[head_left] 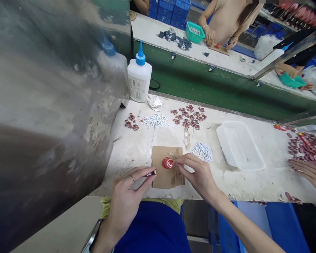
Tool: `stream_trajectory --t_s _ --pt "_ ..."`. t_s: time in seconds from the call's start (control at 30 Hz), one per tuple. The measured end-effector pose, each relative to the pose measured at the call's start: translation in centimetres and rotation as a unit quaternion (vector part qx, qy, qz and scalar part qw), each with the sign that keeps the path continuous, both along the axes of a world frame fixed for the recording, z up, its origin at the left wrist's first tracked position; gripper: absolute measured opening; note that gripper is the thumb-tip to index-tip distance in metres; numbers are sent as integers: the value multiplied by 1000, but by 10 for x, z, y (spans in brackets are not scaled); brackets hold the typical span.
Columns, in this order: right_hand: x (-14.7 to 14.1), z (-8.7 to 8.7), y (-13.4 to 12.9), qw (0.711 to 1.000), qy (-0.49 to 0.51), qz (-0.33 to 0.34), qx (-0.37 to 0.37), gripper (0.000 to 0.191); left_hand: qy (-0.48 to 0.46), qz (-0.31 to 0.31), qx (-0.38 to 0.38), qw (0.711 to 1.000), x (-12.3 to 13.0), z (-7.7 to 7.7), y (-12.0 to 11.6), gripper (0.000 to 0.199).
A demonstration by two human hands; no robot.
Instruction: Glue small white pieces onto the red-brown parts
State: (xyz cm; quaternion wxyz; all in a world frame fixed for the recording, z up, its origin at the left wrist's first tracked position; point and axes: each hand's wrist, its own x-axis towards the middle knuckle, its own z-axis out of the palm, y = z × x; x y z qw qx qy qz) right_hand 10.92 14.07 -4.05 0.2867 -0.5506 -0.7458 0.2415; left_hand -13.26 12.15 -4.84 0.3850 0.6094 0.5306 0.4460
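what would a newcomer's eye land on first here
Probably the white bottle with its blue cap, upright at the back of the near table, beside the big metal panel filling the left side. Next might come the small red container on the brown cardboard, between the left hand, which pinches a small dark piece, and the right hand.
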Motion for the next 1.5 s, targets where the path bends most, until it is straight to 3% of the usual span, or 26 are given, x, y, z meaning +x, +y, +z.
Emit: stream_trajectory --t_s 0.17,0.3,0.5,0.73,0.93,1.07,1.2,1.3,1.37,1.5 --pt "-17 25 -10 991 134 -25 -2 17 -17 -34 32 999 7 11 -2 21" --pt "-38 43 -20 975 222 -5 -14 19 -27 -51 62 996 10 19 -5 24" --pt "-46 44 -21 969 247 6 -22 16 -32 -68 78 994 9 22 -5 27" --pt "-44 44 -25 985 150 56 68 20 -32 -67 81 994 7 20 -7 30" --pt "-38 59 -31 978 22 123 165 26 -28 -74 108 991 8 33 -7 29" --pt "-31 67 -29 971 -18 160 178 28 -38 -85 100 991 10 39 -2 26" --pt "-31 66 -31 982 17 128 139 30 -50 -75 83 992 10 39 -3 28" --pt "-35 62 -33 987 142 69 32 42 -35 -55 79 995 9 37 -8 32" --pt "-37 60 -31 971 229 43 -47 45 -21 -44 65 997 9 36 -10 36" --pt "-40 60 -22 948 283 35 -143 21 -11 -28 26 999 8 36 -11 35"
